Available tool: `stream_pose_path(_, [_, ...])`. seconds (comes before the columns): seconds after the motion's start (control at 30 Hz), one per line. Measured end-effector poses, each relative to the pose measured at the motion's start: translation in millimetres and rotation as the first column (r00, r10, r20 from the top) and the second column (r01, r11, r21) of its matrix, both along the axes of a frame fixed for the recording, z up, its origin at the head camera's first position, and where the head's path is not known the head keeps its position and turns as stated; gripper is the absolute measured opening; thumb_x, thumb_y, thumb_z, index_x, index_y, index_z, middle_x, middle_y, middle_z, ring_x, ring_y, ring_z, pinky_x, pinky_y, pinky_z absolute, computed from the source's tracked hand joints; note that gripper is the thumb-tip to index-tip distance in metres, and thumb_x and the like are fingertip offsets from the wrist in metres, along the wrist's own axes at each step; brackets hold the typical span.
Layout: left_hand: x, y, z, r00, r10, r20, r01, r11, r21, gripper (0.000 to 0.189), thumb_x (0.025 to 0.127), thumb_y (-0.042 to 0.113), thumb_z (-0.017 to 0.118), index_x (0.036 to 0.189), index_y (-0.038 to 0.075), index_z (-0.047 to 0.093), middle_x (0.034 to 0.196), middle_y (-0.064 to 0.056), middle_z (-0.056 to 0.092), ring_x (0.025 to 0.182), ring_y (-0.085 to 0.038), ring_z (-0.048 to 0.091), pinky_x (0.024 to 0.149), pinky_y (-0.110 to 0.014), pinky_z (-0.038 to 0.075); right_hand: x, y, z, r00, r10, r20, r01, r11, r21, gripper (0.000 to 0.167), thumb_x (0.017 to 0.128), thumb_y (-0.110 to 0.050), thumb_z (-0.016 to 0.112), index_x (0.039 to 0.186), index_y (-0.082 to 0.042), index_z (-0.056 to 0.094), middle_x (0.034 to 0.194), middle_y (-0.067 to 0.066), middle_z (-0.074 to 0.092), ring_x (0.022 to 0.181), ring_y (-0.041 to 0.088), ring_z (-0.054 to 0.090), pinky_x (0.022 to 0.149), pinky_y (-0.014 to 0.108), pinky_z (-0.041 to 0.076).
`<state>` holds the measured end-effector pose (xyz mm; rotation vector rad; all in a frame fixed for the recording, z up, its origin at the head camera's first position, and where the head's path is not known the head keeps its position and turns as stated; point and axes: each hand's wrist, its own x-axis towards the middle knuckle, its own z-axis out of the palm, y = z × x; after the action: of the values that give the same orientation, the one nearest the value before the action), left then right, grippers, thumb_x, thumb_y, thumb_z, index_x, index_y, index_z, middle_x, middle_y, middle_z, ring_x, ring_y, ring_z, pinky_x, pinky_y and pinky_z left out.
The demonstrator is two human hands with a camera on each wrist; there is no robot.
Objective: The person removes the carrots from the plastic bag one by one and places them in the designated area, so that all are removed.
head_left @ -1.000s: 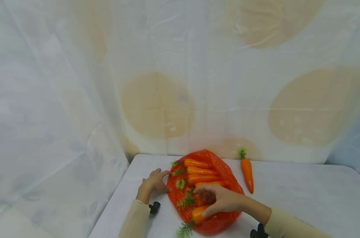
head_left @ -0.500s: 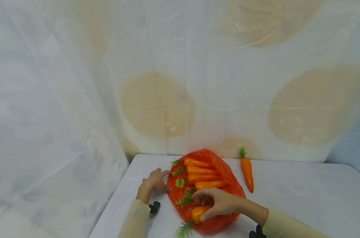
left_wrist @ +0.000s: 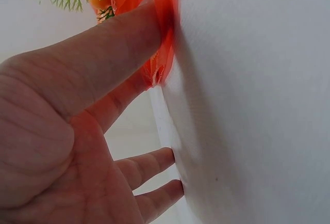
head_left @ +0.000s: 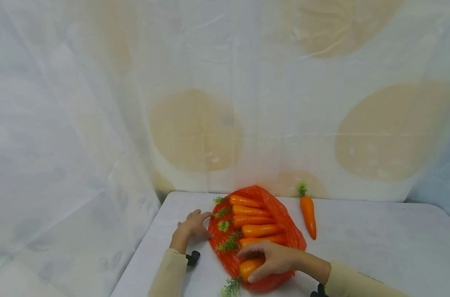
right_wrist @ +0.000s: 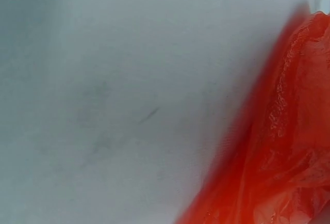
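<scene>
A red plastic bag [head_left: 230,262] lies on the white table, with several orange carrots [head_left: 261,229] in a row on it, their green tops toward the left. My left hand [head_left: 192,227] is at the bag's left edge. In the left wrist view its thumb [left_wrist: 124,41] and forefinger press the red plastic, fingers fairly straight, while other fingertips rest on the table. My right hand [head_left: 275,256] grips the nearest carrot [head_left: 248,269], thumb on the near side and fingers curled over the far side. The right wrist view shows only the bag's side [right_wrist: 294,146] and the tabletop.
One loose carrot [head_left: 309,217] lies on the white table [head_left: 373,239] right of the bag, tip toward me. A patterned curtain [head_left: 284,123] hangs behind the table and along the left. A black wrist camera mount [head_left: 193,258] sits by the left wrist.
My right hand has moved toward me, off the second-nearest carrot, and its fingers have come down over the nearest one. The left hand stays in place.
</scene>
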<state>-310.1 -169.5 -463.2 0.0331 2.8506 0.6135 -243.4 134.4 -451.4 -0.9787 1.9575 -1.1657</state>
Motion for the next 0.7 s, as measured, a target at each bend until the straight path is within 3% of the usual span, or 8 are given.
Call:
stream_pose_path(0.33, [-0.6, 0.8, -1.1, 1.0, -0.006, -0.009, 0.006, 1.0, 0.001, 0.065, 0.075, 0.036, 0.084, 0.134, 0.032, 0.059, 0.156, -0.02, 0.033, 0.143, -0.047, 0.026, 0.101, -0.085, 0.014, -1.1, -2.4, -4.9, 0.999, 0.013, -0.037, -0.013, 1.0, 0.011, 0.041, 0.092, -0.026, 0.071, 0.132, -0.022, 0.063, 0.132, -0.006, 0.062, 0.12, 0.015, 0.052, 0.105, 0.033, 0.042])
stream_pose_path(0.7, [-0.4, 1.6, -2.7, 1.0, -0.004, -0.009, 0.004, 1.0, -0.001, 0.065, 0.074, 0.036, 0.084, 0.134, 0.033, 0.058, 0.157, -0.02, 0.032, 0.144, -0.047, 0.026, 0.101, -0.085, 0.013, 0.7, -4.7, -9.9, 0.995, -0.011, -0.098, 0.016, 0.999, 0.048, 0.038, 0.091, -0.025, 0.073, 0.128, -0.025, 0.065, 0.128, -0.011, 0.063, 0.114, 0.007, 0.053, 0.102, 0.026, 0.042])
